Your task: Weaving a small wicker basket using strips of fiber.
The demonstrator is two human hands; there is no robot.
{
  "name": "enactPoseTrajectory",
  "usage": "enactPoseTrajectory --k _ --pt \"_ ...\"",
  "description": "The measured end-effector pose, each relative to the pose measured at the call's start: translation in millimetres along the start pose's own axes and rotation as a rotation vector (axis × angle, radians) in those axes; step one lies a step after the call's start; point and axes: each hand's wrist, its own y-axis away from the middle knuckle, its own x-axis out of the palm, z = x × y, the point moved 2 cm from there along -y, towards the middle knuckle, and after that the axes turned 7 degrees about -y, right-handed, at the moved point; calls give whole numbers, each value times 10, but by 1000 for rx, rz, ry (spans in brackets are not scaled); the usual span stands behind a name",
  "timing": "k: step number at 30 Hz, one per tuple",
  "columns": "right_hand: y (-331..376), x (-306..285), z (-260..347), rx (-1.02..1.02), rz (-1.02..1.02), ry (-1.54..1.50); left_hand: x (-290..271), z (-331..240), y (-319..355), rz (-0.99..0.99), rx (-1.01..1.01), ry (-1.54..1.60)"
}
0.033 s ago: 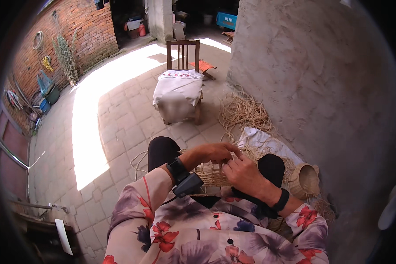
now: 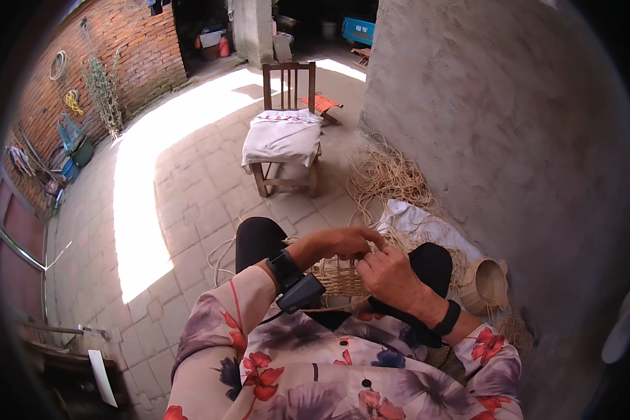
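Note:
Between my knees sits a partly woven straw basket point(image 2: 336, 280), its light tan strands showing below and between my hands. My left hand point(image 2: 344, 243) reaches over the far side of the basket with its fingers bent, their tips meeting the other hand. Close against it, my right hand point(image 2: 388, 273) pinches at the basket's upper edge. The strands between the fingertips are too small and covered to make out singly. Both wrists wear black bands, and a dark box-shaped device point(image 2: 301, 292) is fixed at the left one.
A finished-looking round straw basket point(image 2: 484, 285) lies tipped at my right. Loose straw cords point(image 2: 392, 175) pile along the grey wall point(image 2: 483, 133), beside a white sack point(image 2: 409, 217). Ahead stands a wooden chair point(image 2: 289, 178) draped with white cloth point(image 2: 283, 140); an orange folding stool point(image 2: 322, 103) is behind it.

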Motion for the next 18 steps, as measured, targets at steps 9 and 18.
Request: enactPoseTrajectory --k 9,18 --pt "167 98 -287 395 -361 -480 139 -101 410 -492 174 -85" --pt "141 17 -324 408 -427 -545 557 21 411 -753 223 -11"
